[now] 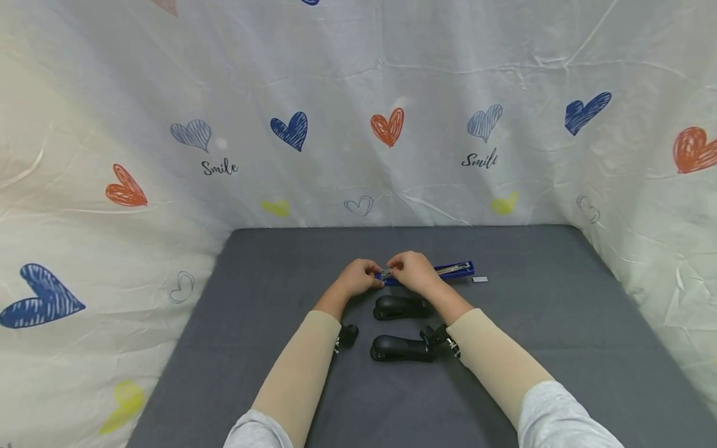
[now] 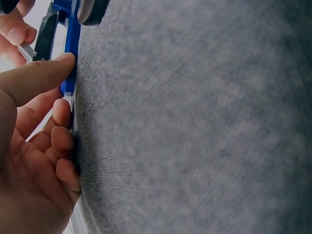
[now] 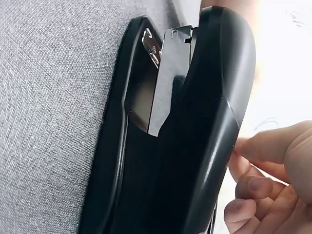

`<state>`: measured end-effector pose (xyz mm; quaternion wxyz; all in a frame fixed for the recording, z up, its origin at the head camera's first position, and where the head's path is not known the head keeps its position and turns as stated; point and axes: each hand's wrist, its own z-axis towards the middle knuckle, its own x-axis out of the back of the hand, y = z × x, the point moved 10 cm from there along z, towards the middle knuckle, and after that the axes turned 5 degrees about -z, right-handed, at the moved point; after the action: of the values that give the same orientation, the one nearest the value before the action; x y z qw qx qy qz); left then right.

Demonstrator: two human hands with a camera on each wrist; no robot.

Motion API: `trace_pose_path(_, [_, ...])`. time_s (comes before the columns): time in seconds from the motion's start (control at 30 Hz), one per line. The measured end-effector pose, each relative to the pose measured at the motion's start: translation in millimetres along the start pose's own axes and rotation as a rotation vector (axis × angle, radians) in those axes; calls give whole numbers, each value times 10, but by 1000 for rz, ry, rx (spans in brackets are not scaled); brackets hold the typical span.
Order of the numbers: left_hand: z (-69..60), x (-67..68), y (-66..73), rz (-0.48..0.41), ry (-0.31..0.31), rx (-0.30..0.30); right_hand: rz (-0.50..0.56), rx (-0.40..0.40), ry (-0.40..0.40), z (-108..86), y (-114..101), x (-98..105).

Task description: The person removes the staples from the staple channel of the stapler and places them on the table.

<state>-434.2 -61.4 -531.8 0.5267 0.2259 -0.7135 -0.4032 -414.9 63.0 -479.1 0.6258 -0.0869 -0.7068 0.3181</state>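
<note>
a blue stapler (image 1: 456, 270), its metal rail showing, lies on the far part of the grey table (image 1: 274, 373); the left hand (image 1: 358, 277) grips its left end between thumb and finger, and close beside it the right hand (image 1: 416, 272) pinches a small silver piece (image 2: 26, 50) at the stapler; a pale strip (image 1: 480, 280) lies just beside the right end; nearer the person sit two black staplers (image 1: 398, 307), roughly parallel; a heart-printed white curtain (image 1: 336, 168) hangs behind
</note>
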Motion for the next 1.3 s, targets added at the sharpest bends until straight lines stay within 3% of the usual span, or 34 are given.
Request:
trace_pose_path(0.33, [6,-9,25,3,-12,3,-35,-23,40,-18,6,78])
trace_pose_path(0.63, [18,7,38,5,5,-12,-4,-40,108,-90,49,261])
trace_pose_path(1.3, [-26,11,25,22,10,8,93,-128,138,-343,356,603])
